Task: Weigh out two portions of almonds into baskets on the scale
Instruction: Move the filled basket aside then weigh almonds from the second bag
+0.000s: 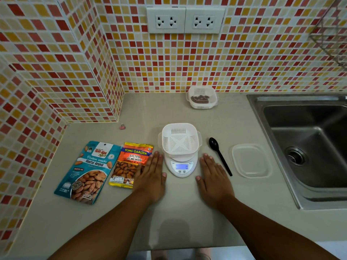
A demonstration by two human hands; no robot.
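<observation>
A white digital scale (181,168) stands in the middle of the counter with its blue display lit. On it sits an empty white slotted basket (180,140). At the back, a second white basket (202,97) holds some almonds. Left of the scale lie a teal bag of roasted almonds (88,171) and an orange bag of salted almonds (129,164). A black spoon (219,157) lies right of the scale. My left hand (152,177) rests flat, overlapping the orange bag's right edge. My right hand (214,177) rests flat between scale and spoon. Both hold nothing.
A clear plastic lid (250,160) lies right of the spoon. A steel sink (308,147) fills the right side. A small pink binder clip (122,126) sits near the tiled corner. Tiled walls (56,72) close off the back and left. Power sockets (185,20) are on the back wall.
</observation>
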